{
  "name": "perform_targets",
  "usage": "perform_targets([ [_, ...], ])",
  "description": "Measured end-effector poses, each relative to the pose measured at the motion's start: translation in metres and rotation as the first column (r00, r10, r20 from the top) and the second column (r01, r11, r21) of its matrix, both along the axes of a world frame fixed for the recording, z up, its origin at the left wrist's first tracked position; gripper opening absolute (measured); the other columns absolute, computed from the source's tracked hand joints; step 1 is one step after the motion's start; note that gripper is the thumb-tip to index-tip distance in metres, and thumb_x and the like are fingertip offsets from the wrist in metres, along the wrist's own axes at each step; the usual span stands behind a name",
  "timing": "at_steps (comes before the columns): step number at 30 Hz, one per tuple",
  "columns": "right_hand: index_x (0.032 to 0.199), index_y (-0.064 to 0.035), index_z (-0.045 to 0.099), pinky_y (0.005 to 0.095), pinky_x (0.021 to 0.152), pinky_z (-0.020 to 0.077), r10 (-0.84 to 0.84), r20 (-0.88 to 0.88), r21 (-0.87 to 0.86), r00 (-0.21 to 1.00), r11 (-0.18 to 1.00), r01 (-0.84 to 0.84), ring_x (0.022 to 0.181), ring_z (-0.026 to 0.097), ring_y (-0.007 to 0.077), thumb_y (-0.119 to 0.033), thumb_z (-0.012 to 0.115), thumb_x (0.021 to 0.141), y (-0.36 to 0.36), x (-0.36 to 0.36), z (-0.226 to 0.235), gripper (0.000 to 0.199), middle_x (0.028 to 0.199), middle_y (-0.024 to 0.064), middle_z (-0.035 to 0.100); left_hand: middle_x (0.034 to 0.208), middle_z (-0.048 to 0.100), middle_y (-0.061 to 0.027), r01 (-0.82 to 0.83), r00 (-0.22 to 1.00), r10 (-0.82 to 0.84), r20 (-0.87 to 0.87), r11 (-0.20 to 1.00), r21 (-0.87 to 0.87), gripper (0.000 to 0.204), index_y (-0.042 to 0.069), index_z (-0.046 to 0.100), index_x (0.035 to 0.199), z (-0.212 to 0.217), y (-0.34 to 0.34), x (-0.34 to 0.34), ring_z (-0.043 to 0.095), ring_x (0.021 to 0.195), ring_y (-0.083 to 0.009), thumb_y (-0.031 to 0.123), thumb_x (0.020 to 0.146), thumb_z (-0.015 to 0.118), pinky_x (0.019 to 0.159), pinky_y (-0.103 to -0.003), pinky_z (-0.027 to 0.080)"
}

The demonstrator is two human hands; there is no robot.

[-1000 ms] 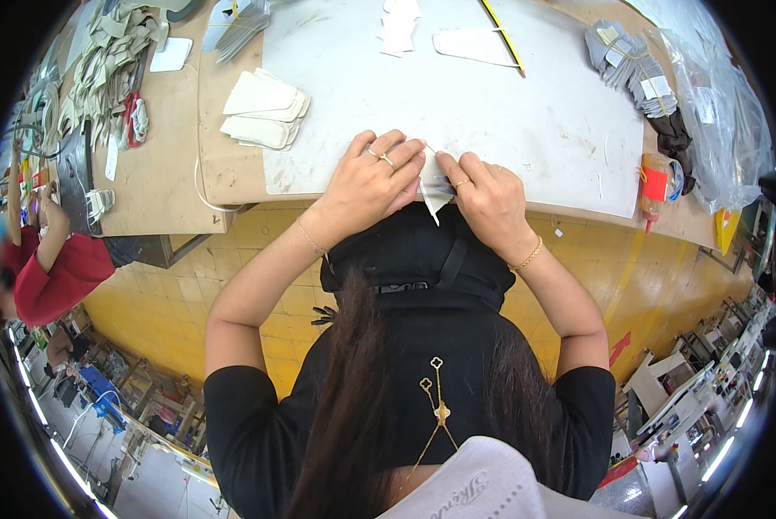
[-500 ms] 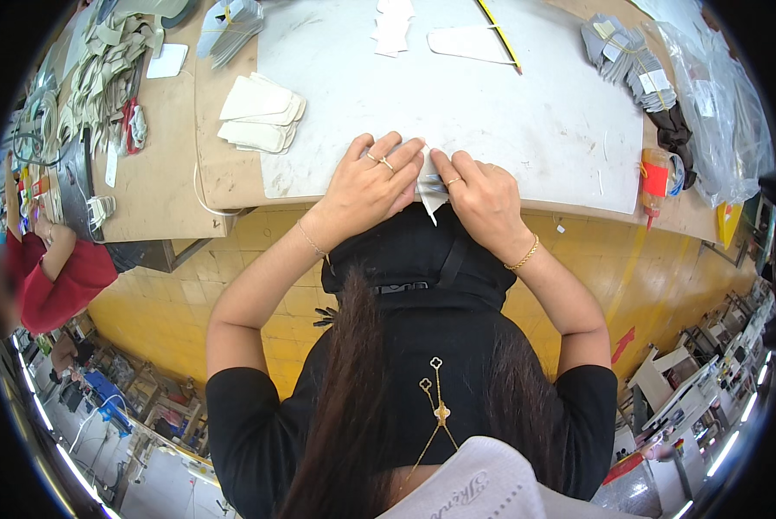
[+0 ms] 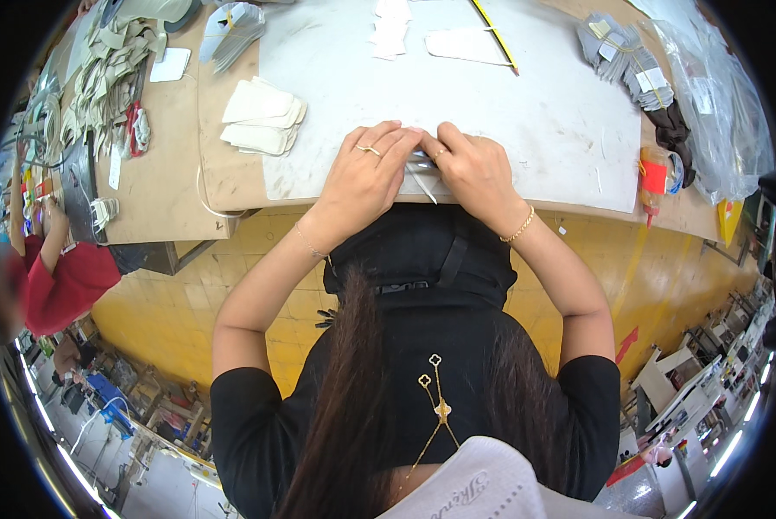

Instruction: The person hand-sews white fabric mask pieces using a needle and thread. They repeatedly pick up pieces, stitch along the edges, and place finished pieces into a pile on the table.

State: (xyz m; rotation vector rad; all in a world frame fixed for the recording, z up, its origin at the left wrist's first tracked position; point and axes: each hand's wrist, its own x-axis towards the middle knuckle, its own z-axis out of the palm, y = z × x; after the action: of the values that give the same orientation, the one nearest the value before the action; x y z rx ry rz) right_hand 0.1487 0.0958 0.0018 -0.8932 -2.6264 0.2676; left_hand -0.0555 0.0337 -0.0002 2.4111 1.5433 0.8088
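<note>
My left hand (image 3: 370, 169) and my right hand (image 3: 476, 173) meet at the near edge of the white-covered table. Their fingertips are pressed together on a small white and grey piece of thin material (image 3: 421, 180). A narrow pointed tail of it slants down between the hands toward the table's edge. The rest of the piece is hidden behind the fingers. Left of my hands lies a fanned stack of cream pieces (image 3: 262, 117). Farther back are a white flat piece (image 3: 466, 45) and a yellow and black pencil (image 3: 496, 36).
Banded bundles of grey pieces (image 3: 627, 60) lie back right, beside clear plastic bags (image 3: 708, 104). A red-labelled bottle (image 3: 653, 179) stands at the right edge. Cream strips (image 3: 111, 78) pile up at the left. A co-worker in a red top (image 3: 72, 281) is at far left.
My fingertips have moved slightly up and closed together over the piece. Its hanging tail looks narrower and more slanted. My right hand has turned inward, its fingers more bent.
</note>
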Motion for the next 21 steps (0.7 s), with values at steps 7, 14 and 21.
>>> perform_targets([
  [7,0.109,-0.0106,0.073,0.0344,0.058,0.0525,-0.076,-0.064,-0.152,0.995,0.986,0.065,0.065,0.065,0.0214,-0.01,0.074,0.08,-0.004,0.016,0.011,0.029,0.088,0.0048,0.058,0.121,0.065,-0.0088,-0.025,0.998,0.023,-0.054,0.999,-0.028,0.041,0.005,0.061,0.13,-0.003,-0.002,0.001,0.059,0.119,-0.0244,0.016,0.091,0.07,0.099,-0.04,0.043],
  [14,0.113,-0.0111,0.074,0.0346,0.058,0.0508,-0.176,0.025,-0.224,0.984,0.958,0.177,0.065,0.063,0.0226,-0.006,0.077,0.077,-0.019,0.037,0.027,0.036,0.086,0.0052,0.058,0.122,0.064,-0.0091,-0.034,0.997,0.031,-0.064,0.998,-0.044,0.042,0.004,0.062,0.13,-0.004,0.001,0.005,0.059,0.119,-0.0257,0.015,0.09,0.072,0.099,-0.041,0.043],
  [21,0.111,-0.0095,0.074,0.0345,0.057,0.049,-0.102,0.062,-0.055,0.993,0.993,0.105,0.062,0.06,0.0226,-0.005,0.078,0.074,-0.021,0.06,0.032,0.037,0.081,0.0059,0.056,0.122,0.064,-0.0089,-0.034,0.994,0.03,-0.104,0.999,-0.037,0.041,0.004,0.065,0.128,-0.006,0.0,0.006,0.058,0.119,-0.0264,0.016,0.09,0.073,0.099,-0.042,0.044],
])
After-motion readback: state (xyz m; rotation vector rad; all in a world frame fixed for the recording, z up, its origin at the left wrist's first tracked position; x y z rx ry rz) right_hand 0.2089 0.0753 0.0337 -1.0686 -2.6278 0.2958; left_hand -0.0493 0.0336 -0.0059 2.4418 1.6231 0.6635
